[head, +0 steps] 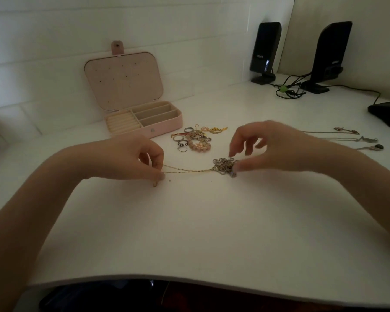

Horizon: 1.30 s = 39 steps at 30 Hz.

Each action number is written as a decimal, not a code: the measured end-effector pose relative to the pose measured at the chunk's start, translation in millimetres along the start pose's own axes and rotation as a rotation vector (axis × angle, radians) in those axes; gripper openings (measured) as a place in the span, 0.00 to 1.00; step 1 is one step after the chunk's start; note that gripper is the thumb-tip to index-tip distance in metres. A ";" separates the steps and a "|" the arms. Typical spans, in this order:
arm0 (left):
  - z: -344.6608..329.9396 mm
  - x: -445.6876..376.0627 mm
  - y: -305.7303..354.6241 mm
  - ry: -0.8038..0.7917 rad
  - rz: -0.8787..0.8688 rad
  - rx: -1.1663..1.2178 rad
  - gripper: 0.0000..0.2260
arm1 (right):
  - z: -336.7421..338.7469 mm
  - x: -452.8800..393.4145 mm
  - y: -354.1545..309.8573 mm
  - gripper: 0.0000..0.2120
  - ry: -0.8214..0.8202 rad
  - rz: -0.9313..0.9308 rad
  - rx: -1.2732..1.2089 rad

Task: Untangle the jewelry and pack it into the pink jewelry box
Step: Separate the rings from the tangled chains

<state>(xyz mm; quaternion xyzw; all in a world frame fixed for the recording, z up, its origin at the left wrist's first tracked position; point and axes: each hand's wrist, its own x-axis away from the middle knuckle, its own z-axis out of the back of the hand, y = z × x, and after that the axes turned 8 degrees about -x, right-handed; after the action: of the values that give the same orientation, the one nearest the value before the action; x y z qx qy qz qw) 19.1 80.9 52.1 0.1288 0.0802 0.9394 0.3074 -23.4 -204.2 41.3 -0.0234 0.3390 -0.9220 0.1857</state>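
A thin gold chain (187,169) runs taut across the white desk from my left hand (144,157) to a tangled clump of silver and gold chains (224,165). My left hand pinches the chain's left end between thumb and fingers. My right hand (270,146) holds the clump at its right side with thumb and fingertips, the other fingers raised. The pink jewelry box (164,126) stands open at the back left, its lid leaning on the wall and its compartments showing nothing inside. A pile of rings, a pink bead bracelet and gold pieces (195,138) lies in front of the box.
Three necklaces (356,139) lie stretched out at the right. Two black speakers (266,50) with a bundle of cables (288,90) stand at the back right, and a dark object (387,113) sits at the right edge. The desk's front edge (189,279) curves near me.
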 end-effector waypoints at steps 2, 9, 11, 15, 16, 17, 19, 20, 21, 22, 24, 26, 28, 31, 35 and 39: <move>-1.5 -2.0 -2.5 0.013 0.021 0.007 0.08 | -15.5 -2.0 -2.4 0.11 -0.014 0.022 0.034; -28.1 -16.7 28.1 0.375 -0.124 0.248 0.14 | -32.4 -5.7 -6.4 0.04 0.106 0.082 -0.180; -41.8 -25.8 44.6 0.445 -0.183 0.281 0.11 | -33.1 -5.9 -9.2 0.04 0.108 0.045 -0.380; -54.7 -35.1 51.6 0.533 -0.227 0.341 0.04 | -35.6 -5.9 -12.5 0.05 0.090 -0.052 -0.667; -54.5 -35.8 50.6 0.521 -0.207 0.400 0.03 | -35.9 -5.8 -12.6 0.06 0.086 -0.084 -0.727; -53.8 -35.6 50.2 0.491 -0.185 0.494 0.03 | -35.5 -5.8 -12.4 0.06 0.080 -0.113 -0.790; -51.6 -34.0 51.3 0.430 -0.166 0.728 0.05 | -33.8 -6.2 -11.6 0.09 0.058 -0.154 -0.911; -50.8 -33.7 51.1 0.419 -0.158 0.810 0.06 | -33.1 -6.3 -11.8 0.09 0.049 -0.165 -0.962; -50.3 -33.4 50.4 0.420 -0.154 0.841 0.07 | -32.8 -6.7 -11.9 0.09 0.042 -0.167 -1.006; -50.5 -34.1 49.0 0.423 -0.157 0.835 0.07 | -33.2 -7.1 -12.0 0.09 0.039 -0.168 -1.042; -51.4 -34.3 47.7 0.411 -0.167 0.783 0.05 | -34.9 -7.5 -12.6 0.07 0.034 -0.167 -1.113; -53.0 -34.0 47.3 0.410 -0.158 0.705 0.03 | -37.0 -7.6 -12.5 0.05 0.017 -0.152 -1.189; -53.4 -33.3 48.3 0.428 -0.164 0.689 0.04 | -38.1 -7.8 -13.2 0.04 -0.004 -0.141 -1.256; -49.2 -31.2 51.2 0.426 -0.158 0.910 0.02 | -37.4 -8.5 -11.3 0.04 -0.029 -0.176 -1.326; -44.8 -28.9 54.6 0.338 -0.176 1.237 0.08 | -35.9 -7.9 -8.8 0.05 -0.144 -0.173 -1.336; -43.4 -26.6 57.8 0.291 -0.153 1.331 0.09 | -35.7 -6.8 -10.3 0.08 -0.103 -0.129 -1.180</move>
<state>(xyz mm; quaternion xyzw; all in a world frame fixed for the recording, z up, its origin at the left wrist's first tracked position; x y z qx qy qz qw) -5.1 15.8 18.8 0.1569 0.6897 0.6735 0.2146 -26.5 -172.5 20.9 -0.1876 0.7826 -0.5848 0.1013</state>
